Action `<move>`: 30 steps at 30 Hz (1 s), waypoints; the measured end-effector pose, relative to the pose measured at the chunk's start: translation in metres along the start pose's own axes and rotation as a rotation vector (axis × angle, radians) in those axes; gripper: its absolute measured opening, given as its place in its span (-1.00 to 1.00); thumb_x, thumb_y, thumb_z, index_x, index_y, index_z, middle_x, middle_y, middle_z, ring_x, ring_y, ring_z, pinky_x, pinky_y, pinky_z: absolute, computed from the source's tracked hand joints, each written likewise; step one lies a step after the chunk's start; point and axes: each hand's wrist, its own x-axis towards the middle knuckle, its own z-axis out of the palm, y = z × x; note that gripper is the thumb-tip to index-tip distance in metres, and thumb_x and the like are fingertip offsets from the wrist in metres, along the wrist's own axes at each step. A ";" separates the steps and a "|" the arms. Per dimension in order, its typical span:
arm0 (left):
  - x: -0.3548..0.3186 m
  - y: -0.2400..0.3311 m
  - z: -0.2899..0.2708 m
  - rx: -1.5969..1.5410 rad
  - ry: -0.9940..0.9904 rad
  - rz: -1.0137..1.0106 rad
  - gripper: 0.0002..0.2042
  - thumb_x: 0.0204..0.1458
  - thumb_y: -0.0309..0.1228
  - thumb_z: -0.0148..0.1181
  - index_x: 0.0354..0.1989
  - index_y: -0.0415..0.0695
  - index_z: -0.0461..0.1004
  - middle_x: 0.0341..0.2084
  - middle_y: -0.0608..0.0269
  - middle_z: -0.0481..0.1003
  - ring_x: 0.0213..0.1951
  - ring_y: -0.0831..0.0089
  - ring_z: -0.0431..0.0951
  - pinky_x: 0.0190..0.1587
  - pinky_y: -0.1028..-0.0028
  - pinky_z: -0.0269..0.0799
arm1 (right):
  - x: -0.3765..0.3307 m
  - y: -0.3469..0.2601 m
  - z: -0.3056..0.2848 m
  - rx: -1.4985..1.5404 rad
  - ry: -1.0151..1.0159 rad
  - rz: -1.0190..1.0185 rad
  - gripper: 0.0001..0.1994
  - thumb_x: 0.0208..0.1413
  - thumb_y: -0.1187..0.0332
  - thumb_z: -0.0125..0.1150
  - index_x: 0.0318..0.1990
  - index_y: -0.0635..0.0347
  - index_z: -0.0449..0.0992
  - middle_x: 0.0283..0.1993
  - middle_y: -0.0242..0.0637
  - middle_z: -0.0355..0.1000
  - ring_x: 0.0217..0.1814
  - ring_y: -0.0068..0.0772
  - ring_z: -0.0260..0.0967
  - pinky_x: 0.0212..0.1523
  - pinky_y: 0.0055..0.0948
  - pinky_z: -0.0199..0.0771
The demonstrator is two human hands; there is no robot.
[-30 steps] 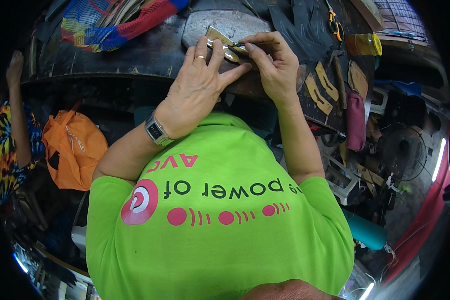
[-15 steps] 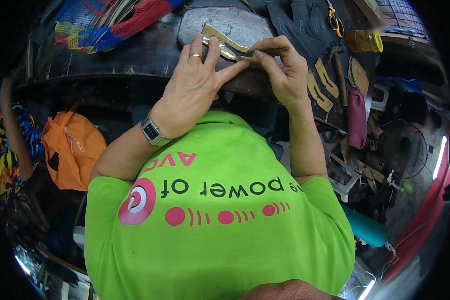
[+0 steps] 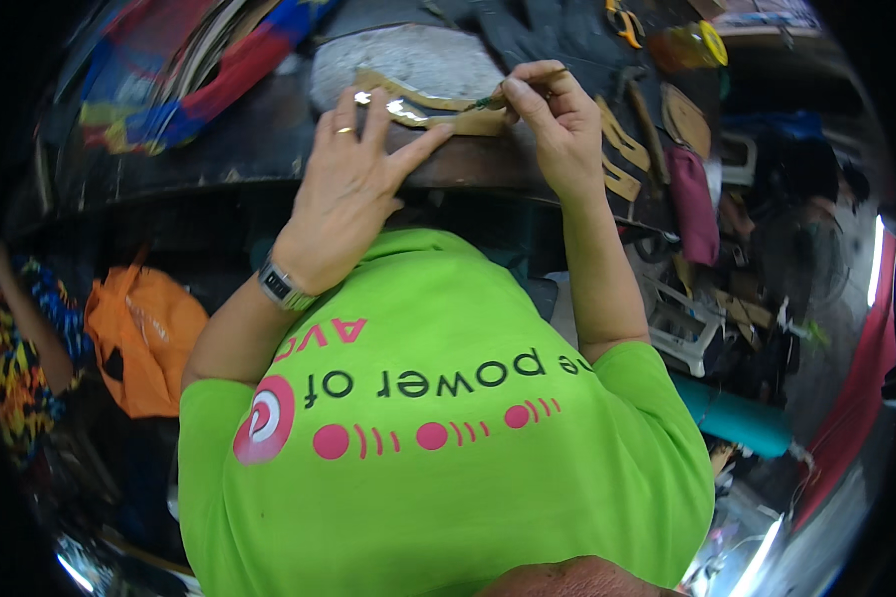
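Observation:
My left hand (image 3: 353, 174) rests spread out, its fingers flat on a strap-shaped piece (image 3: 483, 122) that is tan along its edges and dark, partly glossy, in the middle. The piece lies across the near edge of a pale grey stone slab (image 3: 398, 65) on the dark workbench. Above the right end of the piece, my right hand (image 3: 558, 124) pinches a thin, dark green, pen-like tool (image 3: 485, 102) between thumb and fingers. Its tip is at the piece; blur hides whether it touches.
Tan cut-out pieces (image 3: 622, 149), a hammer (image 3: 647, 129) and a maroon pouch (image 3: 692, 204) lie right of my right hand. Orange-handled scissors (image 3: 624, 25), a yellow-lidded jar (image 3: 689, 45) and dark sheets (image 3: 543, 35) are farther back. A colourful mesh bag (image 3: 209, 85) sits left. Another person's arm (image 3: 35, 308) shows far left.
The whole view has shifted, carrying the bench things leftward and up. Against the piece, my right hand has moved right, exposing more of its end. My left hand still lies on it.

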 end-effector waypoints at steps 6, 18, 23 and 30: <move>0.003 -0.003 -0.005 -0.067 0.027 -0.011 -0.01 -0.25 -0.43 0.59 0.46 0.44 0.27 0.31 -0.06 0.27 0.33 -0.15 0.25 0.37 0.06 0.22 | -0.009 -0.022 -0.087 -0.226 0.127 -0.038 -0.83 0.44 0.35 0.14 -0.09 0.27 0.57 -0.20 -0.35 0.60 -0.19 -0.57 0.53 -0.09 -0.55 0.54; 0.005 0.002 -0.006 -0.012 -0.015 -0.048 0.04 -0.30 -0.46 0.62 0.48 0.40 0.25 0.35 -0.02 0.24 0.35 -0.13 0.26 0.39 0.06 0.24 | -0.045 -0.052 -0.294 -0.764 0.433 0.120 -0.81 0.42 0.34 0.14 -0.14 0.28 0.58 -0.31 -0.37 0.58 -0.33 -0.61 0.52 -0.24 -0.54 0.54; 0.005 0.002 -0.005 0.031 -0.007 -0.046 0.10 -0.35 -0.51 0.63 0.49 0.40 0.23 0.34 0.03 0.25 0.35 -0.06 0.25 0.39 0.07 0.25 | -0.049 -0.049 -0.317 -0.833 0.548 0.120 -0.79 0.40 0.32 0.13 -0.14 0.29 0.59 -0.34 -0.34 0.59 -0.37 -0.56 0.54 -0.26 -0.49 0.55; 0.006 0.001 -0.004 0.028 -0.050 -0.057 0.10 -0.31 -0.51 0.62 0.50 0.43 0.20 0.36 0.01 0.22 0.38 -0.09 0.23 0.41 0.04 0.22 | -0.075 -0.053 -0.337 -0.753 0.591 0.210 -0.81 0.46 0.29 0.08 -0.15 0.19 0.53 -0.28 -0.37 0.60 -0.30 -0.59 0.55 -0.22 -0.56 0.53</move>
